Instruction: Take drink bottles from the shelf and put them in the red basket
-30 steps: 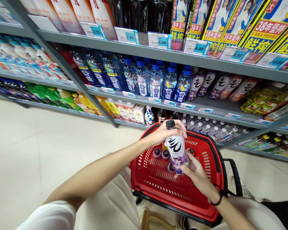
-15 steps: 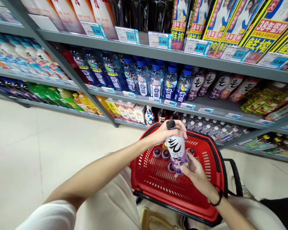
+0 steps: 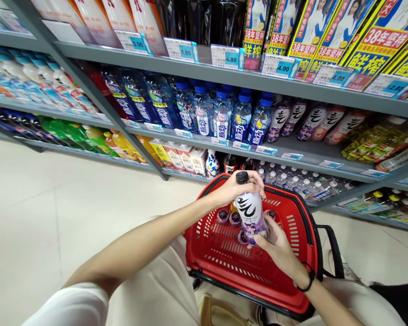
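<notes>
A bottle (image 3: 250,209) with a black cap and a white and purple label is tilted above the red basket (image 3: 258,283). My left hand (image 3: 236,188) is wrapped round its upper part, just below the cap. Around its lower end my right hand (image 3: 275,240) is closed, the thumb across the label; a dark band circles that wrist. Several dark-capped bottles (image 3: 235,219) stand inside the basket, partly hidden by the held bottle and my hands.
Beyond the basket runs a grey shelf (image 3: 204,63) with price tags. Blue-capped bottles (image 3: 221,113) and purple-labelled bottles (image 3: 278,120) stand on its middle level. The black basket handle (image 3: 336,253) sticks out at right. My knees flank the basket.
</notes>
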Demonstrator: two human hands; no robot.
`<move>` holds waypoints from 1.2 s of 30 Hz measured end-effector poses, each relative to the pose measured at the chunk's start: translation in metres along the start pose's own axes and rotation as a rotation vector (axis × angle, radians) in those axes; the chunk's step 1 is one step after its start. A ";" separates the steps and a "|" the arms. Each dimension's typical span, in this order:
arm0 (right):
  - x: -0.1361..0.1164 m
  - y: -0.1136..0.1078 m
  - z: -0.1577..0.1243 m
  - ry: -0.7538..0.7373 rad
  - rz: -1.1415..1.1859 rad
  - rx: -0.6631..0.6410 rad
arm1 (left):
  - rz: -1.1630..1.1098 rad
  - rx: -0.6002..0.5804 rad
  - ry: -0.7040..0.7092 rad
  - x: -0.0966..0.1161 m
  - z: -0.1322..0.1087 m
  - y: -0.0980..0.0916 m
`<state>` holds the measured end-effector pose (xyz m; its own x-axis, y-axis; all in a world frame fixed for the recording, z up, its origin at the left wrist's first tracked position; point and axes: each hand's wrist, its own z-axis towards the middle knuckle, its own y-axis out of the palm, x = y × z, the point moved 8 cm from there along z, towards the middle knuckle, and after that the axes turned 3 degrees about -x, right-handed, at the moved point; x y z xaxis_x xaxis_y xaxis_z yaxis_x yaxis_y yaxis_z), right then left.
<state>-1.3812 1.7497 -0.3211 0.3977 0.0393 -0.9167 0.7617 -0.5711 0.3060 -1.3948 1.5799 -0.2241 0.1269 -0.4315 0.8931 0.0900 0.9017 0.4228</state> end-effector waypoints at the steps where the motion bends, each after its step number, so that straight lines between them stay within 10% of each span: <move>1: 0.001 -0.001 0.000 -0.004 -0.007 0.003 | 0.000 -0.005 0.001 0.000 0.000 0.001; 9: 0.002 -0.004 -0.001 -0.014 -0.079 0.021 | 0.015 -0.021 0.006 0.004 -0.001 0.004; 15: 0.003 -0.027 0.002 -0.122 -0.300 0.158 | 0.167 0.276 0.013 -0.002 -0.005 -0.002; 26: 0.003 -0.021 -0.001 -0.027 -0.334 0.062 | 0.097 0.398 0.001 -0.004 -0.011 0.000; 36: 0.004 0.019 -0.008 0.247 0.257 -0.372 | -0.019 -0.017 0.125 0.025 -0.013 0.017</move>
<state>-1.3609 1.7454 -0.3167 0.6705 0.1547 -0.7256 0.7362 -0.2594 0.6251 -1.3768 1.5839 -0.1964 0.2467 -0.4495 0.8585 0.1106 0.8932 0.4359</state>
